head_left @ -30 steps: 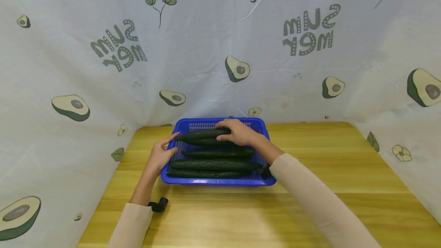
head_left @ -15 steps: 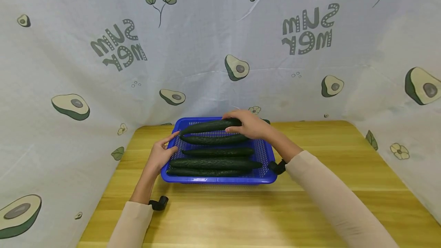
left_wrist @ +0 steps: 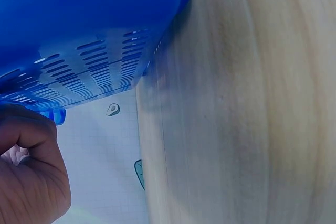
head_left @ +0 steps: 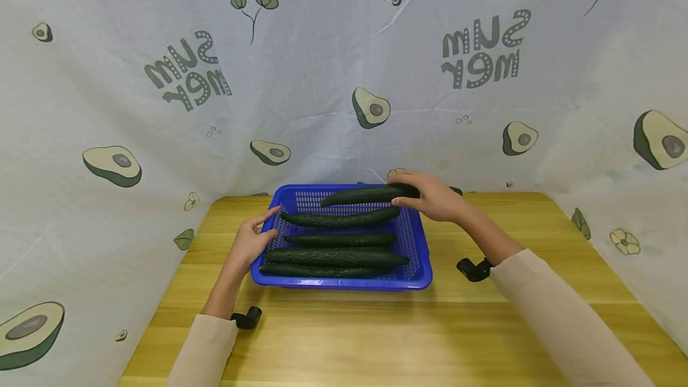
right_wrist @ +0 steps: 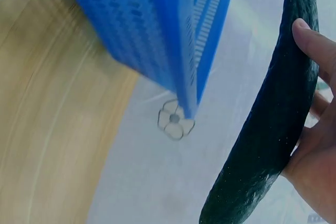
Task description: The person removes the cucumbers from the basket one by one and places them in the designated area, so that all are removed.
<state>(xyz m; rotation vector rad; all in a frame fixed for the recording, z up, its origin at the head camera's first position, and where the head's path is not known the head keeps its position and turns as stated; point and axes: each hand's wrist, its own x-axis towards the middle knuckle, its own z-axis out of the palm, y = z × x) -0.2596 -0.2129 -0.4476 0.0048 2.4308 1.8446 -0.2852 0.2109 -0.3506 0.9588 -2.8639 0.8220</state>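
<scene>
A dark green cucumber [head_left: 360, 195] is held above the back right of a blue plastic basket [head_left: 344, 283] by my right hand [head_left: 438, 199]. In the right wrist view the thumb lies along one side of this cucumber [right_wrist: 278, 114], with the other fingers behind it, partly hidden. Several more cucumbers [head_left: 335, 255] lie crosswise inside the basket, roughly parallel. My left hand [head_left: 252, 245] grips the basket's left rim, its index finger stretched along the edge. From the left wrist view, that hand [left_wrist: 31, 166] shows curled fingers close under the basket's rim.
The basket stands on a wooden table [head_left: 344, 339] near its back edge. Behind and beside the table hangs a pale cloth [head_left: 322, 76] printed with avocados. Black straps with small mounts [head_left: 248, 318] are on both wrists.
My right hand has lifted a cucumber from the back of the basket and carried it right, partly past the rim. Another cucumber beneath is now uncovered. The left hand stays put.
</scene>
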